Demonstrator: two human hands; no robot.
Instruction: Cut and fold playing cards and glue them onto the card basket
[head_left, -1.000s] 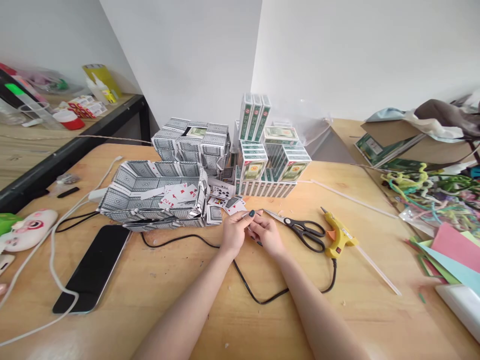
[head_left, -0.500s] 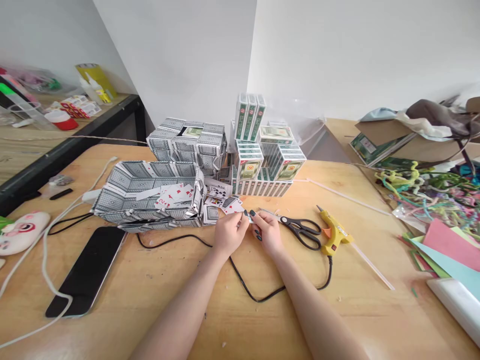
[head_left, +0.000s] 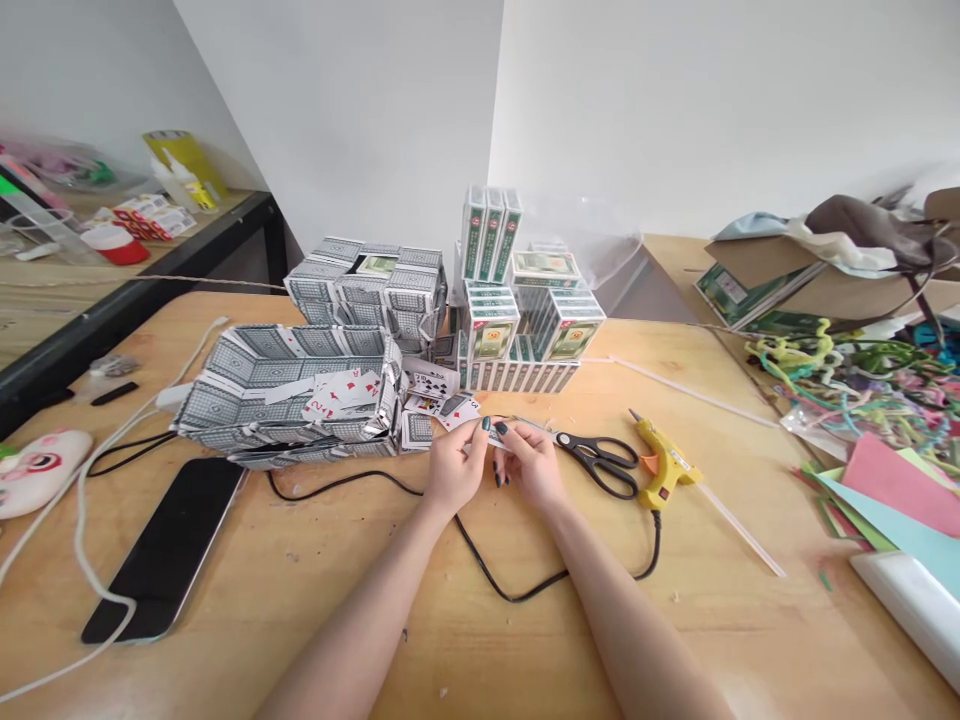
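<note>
Near the middle of the table, my left hand (head_left: 456,466) and my right hand (head_left: 531,464) meet, fingers closed in a pinch. Between the fingertips is a small pale playing card (head_left: 493,438), mostly hidden by the fingers. Just beyond my left hand lie loose playing cards (head_left: 457,411), some face up. Black-handled scissors (head_left: 598,460) rest to the right of my right hand, their blades partly behind it. A tray built of folded cards (head_left: 300,432) stands to the left, with loose cards inside.
Stacked card boxes (head_left: 491,340) stand at the back beside another folded-card structure (head_left: 366,283). A yellow glue gun (head_left: 666,462) lies right, its black cord (head_left: 487,575) looping before my hands. A phone (head_left: 169,545) is at left. Coloured paper (head_left: 907,495) and pipe cleaners (head_left: 877,370) fill the right.
My fingers have shifted slightly around the card, and my right fingers are spread a little more. The whole view has moved slightly, so things sit further left.
</note>
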